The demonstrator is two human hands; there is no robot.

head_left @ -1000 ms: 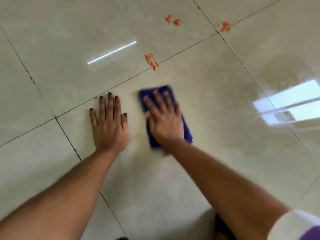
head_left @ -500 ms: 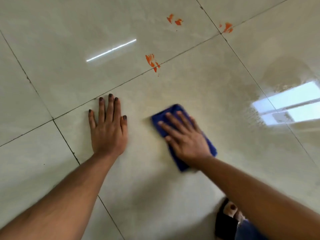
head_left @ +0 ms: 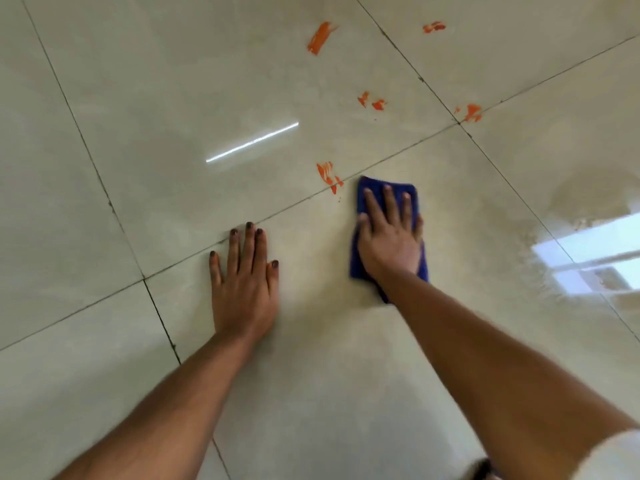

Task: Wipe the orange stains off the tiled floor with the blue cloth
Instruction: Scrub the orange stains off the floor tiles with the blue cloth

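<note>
My right hand lies flat on the folded blue cloth, pressing it onto the cream tiled floor. The cloth's far left corner sits just right of the nearest orange stain on a grout line, not touching it. My left hand rests palm down on the tile, fingers spread, holding nothing. Farther off are more orange stains: a long smear, a pair of small marks, one at the tile junction, and one at the far right.
Dark grout lines cross the glossy floor. A wet sheen and a bright window reflection lie at the right. A light strip reflection shows ahead of my left hand. A white sleeve edge sits at the lower right.
My right hand slid the blue cloth forward, up to the grout line beside the nearest stain. The view tilted up, bringing two farther stains into sight. My left hand stayed planted.
</note>
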